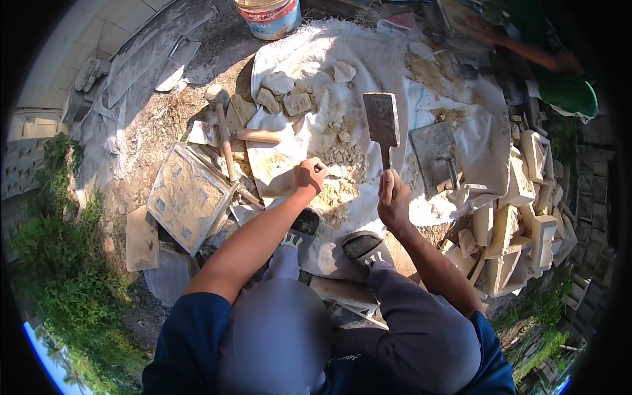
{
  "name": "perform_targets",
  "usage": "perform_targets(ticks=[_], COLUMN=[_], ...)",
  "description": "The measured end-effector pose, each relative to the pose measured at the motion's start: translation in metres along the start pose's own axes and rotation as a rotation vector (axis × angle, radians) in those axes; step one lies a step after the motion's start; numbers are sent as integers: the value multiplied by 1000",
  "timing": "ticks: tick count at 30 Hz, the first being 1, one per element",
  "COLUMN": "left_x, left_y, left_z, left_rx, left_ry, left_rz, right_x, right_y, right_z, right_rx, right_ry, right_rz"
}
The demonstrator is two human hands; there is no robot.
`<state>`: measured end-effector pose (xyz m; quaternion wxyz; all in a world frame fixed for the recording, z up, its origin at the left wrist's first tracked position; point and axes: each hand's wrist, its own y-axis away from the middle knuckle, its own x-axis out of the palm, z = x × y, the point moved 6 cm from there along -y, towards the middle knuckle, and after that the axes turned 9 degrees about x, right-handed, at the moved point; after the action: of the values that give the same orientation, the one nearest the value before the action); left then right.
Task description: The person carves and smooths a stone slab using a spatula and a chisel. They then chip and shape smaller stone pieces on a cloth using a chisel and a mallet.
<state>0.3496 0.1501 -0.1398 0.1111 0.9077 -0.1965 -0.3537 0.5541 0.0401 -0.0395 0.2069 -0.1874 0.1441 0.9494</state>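
My right hand (395,201) grips the handle of a cleaver-like tool (382,120), its broad, flat rectangular blade pointing away from me. My left hand (308,176) hovers over or rests on the pale rubble, its fingers curled; whatever they hold is too small to make out. Crumbled yellowish stone (342,192) lies below and between both hands on a white woven sheet (289,148). Beyond my left hand are several stone lumps (297,103) and a wooden handle (259,135). A mallet (224,135) with a pale round end lies farther left.
Pale angular blocks (503,240) are heaped at right. A flat plate with a handle (435,155) lies on the sheet. A crusted square slab (189,197) leans at left. A paint bucket (271,21) stands at the back; another person's arm (536,54) reaches in at far right.
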Motion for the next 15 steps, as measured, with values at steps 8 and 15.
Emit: perform_targets(ticks=[8,15], left_x=[6,8], left_y=[-3,-3], left_z=[18,49], left_rx=[-35,-104], left_ry=[171,427], left_rz=[23,-13], right_x=[27,-4], right_y=[27,2], right_z=[-79,-9], right_rx=[134,-97], right_ry=[424,286], right_rz=[234,108])
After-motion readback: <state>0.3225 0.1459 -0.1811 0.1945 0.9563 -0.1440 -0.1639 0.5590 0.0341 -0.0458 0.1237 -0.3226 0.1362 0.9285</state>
